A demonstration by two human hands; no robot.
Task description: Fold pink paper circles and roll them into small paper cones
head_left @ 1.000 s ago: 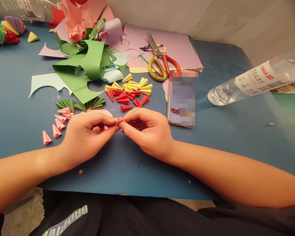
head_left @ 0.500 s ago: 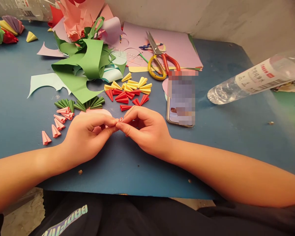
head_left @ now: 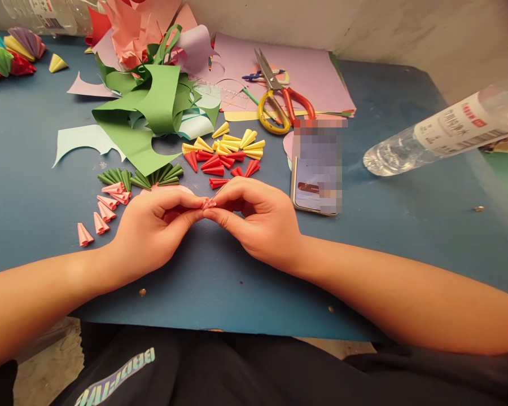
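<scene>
Between my two hands, just above the blue table (head_left: 220, 299), a small rolled pink paper cone (head_left: 209, 203) is pinched at the fingertips. My left hand (head_left: 152, 228) grips it from the left with thumb and forefinger; my right hand (head_left: 258, 223) pinches it from the right. Most of the cone is covered by fingers. Behind the left hand lies a pink paper piece (head_left: 175, 189), partly hidden. Finished pink cones (head_left: 101, 224) lie left of that hand, with green cones (head_left: 158, 177) beyond. Red cones (head_left: 214, 165) and yellow cones (head_left: 232, 145) are grouped past the fingertips.
Cut green paper scraps (head_left: 158, 104) pile up at the back. Scissors (head_left: 275, 93) rest on stacked pink paper (head_left: 313, 73). A phone (head_left: 316, 192) lies right of the cones, and a water bottle (head_left: 444, 132) is at the right. Folded colourful paper pieces (head_left: 8, 56) sit far left.
The fingertips have shifted slightly around the pink paper cone, and more of it shows between them. The whole view has moved a little; the things on the table stay put.
</scene>
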